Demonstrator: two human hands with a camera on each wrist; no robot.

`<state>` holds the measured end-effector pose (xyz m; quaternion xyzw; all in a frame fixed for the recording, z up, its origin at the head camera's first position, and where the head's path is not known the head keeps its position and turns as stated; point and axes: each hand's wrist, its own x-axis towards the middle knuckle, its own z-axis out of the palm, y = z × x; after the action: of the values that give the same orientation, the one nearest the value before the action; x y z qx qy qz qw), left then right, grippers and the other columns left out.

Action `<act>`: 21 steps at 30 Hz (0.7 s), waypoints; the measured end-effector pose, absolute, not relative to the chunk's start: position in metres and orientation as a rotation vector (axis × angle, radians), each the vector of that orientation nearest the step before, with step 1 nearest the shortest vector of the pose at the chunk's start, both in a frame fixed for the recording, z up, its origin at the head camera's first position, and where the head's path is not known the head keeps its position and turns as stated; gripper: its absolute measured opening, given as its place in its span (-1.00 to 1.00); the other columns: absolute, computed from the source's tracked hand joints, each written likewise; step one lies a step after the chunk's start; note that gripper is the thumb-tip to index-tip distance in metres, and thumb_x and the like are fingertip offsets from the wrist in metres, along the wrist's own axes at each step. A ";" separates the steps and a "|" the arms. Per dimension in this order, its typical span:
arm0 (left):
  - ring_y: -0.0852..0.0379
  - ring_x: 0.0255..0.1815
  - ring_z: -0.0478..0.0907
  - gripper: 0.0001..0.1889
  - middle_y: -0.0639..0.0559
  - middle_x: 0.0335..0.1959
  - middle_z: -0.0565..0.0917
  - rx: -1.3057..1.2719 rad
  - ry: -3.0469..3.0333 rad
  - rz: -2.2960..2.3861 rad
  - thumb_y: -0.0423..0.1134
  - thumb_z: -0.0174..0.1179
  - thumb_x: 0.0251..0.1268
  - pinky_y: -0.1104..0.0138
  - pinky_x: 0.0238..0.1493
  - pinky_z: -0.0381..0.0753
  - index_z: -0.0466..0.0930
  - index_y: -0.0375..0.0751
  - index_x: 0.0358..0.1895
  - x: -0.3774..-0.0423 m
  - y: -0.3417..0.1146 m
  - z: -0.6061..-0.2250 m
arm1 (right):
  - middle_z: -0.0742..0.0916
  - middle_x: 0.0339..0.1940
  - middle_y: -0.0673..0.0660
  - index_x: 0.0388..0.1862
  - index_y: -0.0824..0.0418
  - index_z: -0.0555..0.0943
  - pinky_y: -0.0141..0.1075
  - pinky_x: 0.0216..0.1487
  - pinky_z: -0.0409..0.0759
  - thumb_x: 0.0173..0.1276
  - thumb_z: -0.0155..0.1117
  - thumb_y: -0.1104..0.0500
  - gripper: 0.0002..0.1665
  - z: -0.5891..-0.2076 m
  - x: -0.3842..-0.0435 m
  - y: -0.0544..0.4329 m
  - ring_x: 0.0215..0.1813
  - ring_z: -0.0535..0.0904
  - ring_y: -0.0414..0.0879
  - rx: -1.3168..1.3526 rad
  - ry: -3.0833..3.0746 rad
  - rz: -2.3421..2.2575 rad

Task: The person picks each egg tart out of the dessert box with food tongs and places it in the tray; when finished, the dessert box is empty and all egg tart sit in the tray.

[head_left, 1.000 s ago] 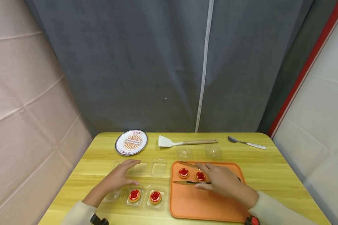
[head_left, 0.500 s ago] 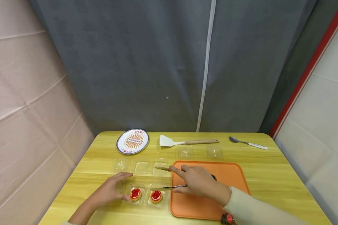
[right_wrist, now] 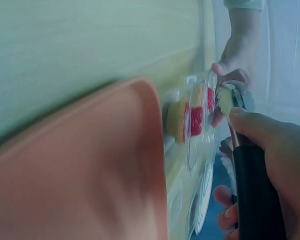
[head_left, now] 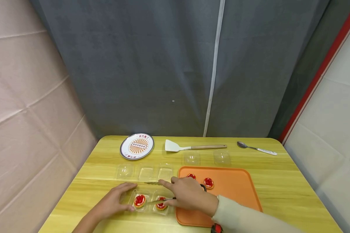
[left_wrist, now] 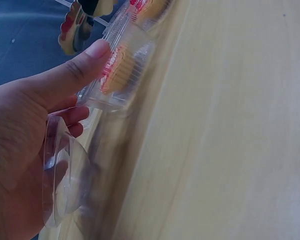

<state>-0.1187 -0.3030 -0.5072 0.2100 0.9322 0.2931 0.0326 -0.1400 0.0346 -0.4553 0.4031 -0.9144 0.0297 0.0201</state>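
Note:
My right hand point(head_left: 188, 193) grips the black-handled tongs point(right_wrist: 257, 195), whose scalloped arms stand spread apart. In the head view the tongs lie across the right-hand boxed tart point(head_left: 161, 204), partly covering it, with no tart visibly pinched. Left of it, another red-topped tart point(head_left: 139, 200) sits in a clear plastic box point(left_wrist: 110, 102). My left hand point(head_left: 113, 201) is beside that box with thumb and fingers apart; whether the thumb touches the rim I cannot tell. A clear domed lid or cup point(left_wrist: 65, 175) is partly hidden by the left hand.
An orange tray point(head_left: 233, 197) bears two tarts, one partly hidden by the right hand. Several clear containers point(head_left: 145, 173) stand behind the boxed tarts and behind the tray. Along the back lie a patterned plate point(head_left: 137, 146), a white spatula point(head_left: 172, 146) and a spoon point(head_left: 258, 149).
My right hand has carried the tongs left, from above the tray's tarts to above the boxed tarts. My left hand has shifted left and down toward the left box.

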 end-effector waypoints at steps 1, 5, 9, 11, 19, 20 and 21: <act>-0.18 0.34 0.52 -0.07 0.00 0.33 0.60 0.655 2.877 0.902 0.34 0.47 -0.07 -0.18 0.35 0.48 0.55 -0.08 0.39 -0.118 -0.303 -0.508 | 0.71 -0.12 -0.05 0.58 -0.33 0.33 -0.35 -0.60 0.47 0.34 0.17 -0.53 -0.12 -0.456 -0.140 0.032 -0.53 0.49 -0.21 1.261 -2.830 0.088; -0.16 0.29 0.55 -0.13 0.00 0.29 0.62 0.692 2.897 0.899 0.32 0.47 -0.04 -0.15 0.31 0.52 0.59 -0.06 0.36 -0.117 -0.303 -0.510 | 0.72 -0.13 -0.04 0.56 -0.30 0.37 -0.35 -0.61 0.46 0.35 0.16 -0.53 -0.14 -0.459 -0.138 0.023 -0.53 0.50 -0.20 1.285 -2.817 0.085; -0.18 0.30 0.54 -0.13 -0.02 0.30 0.61 0.682 2.885 0.899 0.34 0.44 -0.03 -0.17 0.32 0.51 0.58 -0.04 0.37 -0.116 -0.303 -0.510 | 0.70 -0.19 -0.06 0.53 -0.30 0.41 -0.33 -0.66 0.40 0.34 0.17 -0.53 -0.16 -0.459 -0.135 0.016 -0.53 0.49 -0.20 1.283 -2.811 0.057; -0.21 0.31 0.53 -0.12 -0.05 0.32 0.60 0.675 2.873 0.901 0.35 0.43 -0.03 -0.19 0.32 0.50 0.58 -0.04 0.38 -0.116 -0.303 -0.510 | 0.69 -0.21 -0.07 0.53 -0.31 0.41 -0.33 -0.69 0.38 0.34 0.16 -0.52 -0.18 -0.459 -0.135 0.013 -0.53 0.49 -0.20 1.279 -2.812 0.037; -0.24 0.33 0.52 -0.13 -0.09 0.34 0.59 0.665 2.848 0.904 0.32 0.44 -0.02 -0.21 0.32 0.49 0.57 -0.05 0.38 -0.115 -0.303 -0.508 | 0.73 -0.12 -0.12 0.52 -0.40 0.39 -0.32 -0.63 0.47 0.37 0.14 -0.51 -0.23 -0.459 -0.135 0.005 -0.42 0.61 -0.21 1.272 -2.807 -0.034; -0.23 0.33 0.52 -0.13 -0.08 0.34 0.59 0.665 2.849 0.902 0.33 0.44 -0.02 -0.20 0.32 0.50 0.58 -0.05 0.38 -0.115 -0.303 -0.508 | 0.73 -0.12 -0.12 0.51 -0.40 0.40 -0.32 -0.62 0.48 0.37 0.15 -0.51 -0.24 -0.459 -0.135 0.004 -0.42 0.61 -0.21 1.275 -2.804 -0.034; -0.23 0.33 0.52 -0.13 -0.07 0.34 0.59 0.664 2.849 0.901 0.33 0.44 -0.01 -0.20 0.32 0.49 0.58 -0.04 0.39 -0.115 -0.303 -0.508 | 0.73 -0.14 -0.13 0.51 -0.40 0.41 -0.32 -0.62 0.48 0.37 0.15 -0.50 -0.25 -0.458 -0.135 0.004 -0.42 0.61 -0.21 1.279 -2.800 -0.033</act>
<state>-0.1152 -0.3033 -0.5080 0.2168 0.9299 0.2943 0.0404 -0.1346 0.0041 -0.4582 0.4154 -0.9090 -0.0107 0.0314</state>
